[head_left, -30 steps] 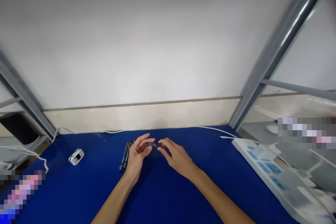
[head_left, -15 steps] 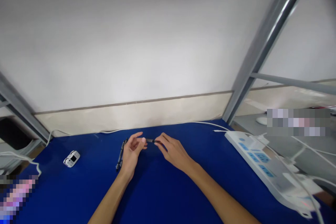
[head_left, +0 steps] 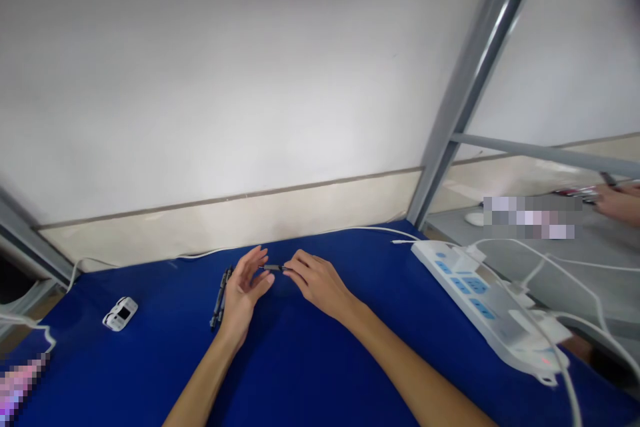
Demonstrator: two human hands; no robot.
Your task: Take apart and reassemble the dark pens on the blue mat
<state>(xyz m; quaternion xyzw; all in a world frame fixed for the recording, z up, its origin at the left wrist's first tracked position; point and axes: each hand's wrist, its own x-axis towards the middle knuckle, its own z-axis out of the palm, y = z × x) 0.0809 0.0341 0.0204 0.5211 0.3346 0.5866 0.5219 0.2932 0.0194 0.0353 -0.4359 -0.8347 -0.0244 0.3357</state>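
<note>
My right hand (head_left: 315, 280) pinches a slim dark pen (head_left: 273, 267) between thumb and fingers, holding it roughly level above the table. The pen's thin end points left, into the gap between the thumb and fingers of my left hand (head_left: 245, 287). That left hand is open, palm turned toward the pen, fingers spread from the thumb; contact with the pen tip is too small to make out. Just left of my left wrist, black pens (head_left: 219, 299) lie side by side on the blue table (head_left: 300, 373), partly hidden by the hand.
A small white device with a dark screen (head_left: 120, 313) rests on the left. To the right, a white power strip (head_left: 487, 310) carries plugs and cables. A white cable (head_left: 200, 255) runs along the wall. Grey metal posts (head_left: 445, 140) frame the table. Another person's hand (head_left: 620, 203) shows at far right.
My left fingers have opened away from the pen, and more of it shows. The view has turned slightly right. Another person's hand has come into sight at the right edge.
</note>
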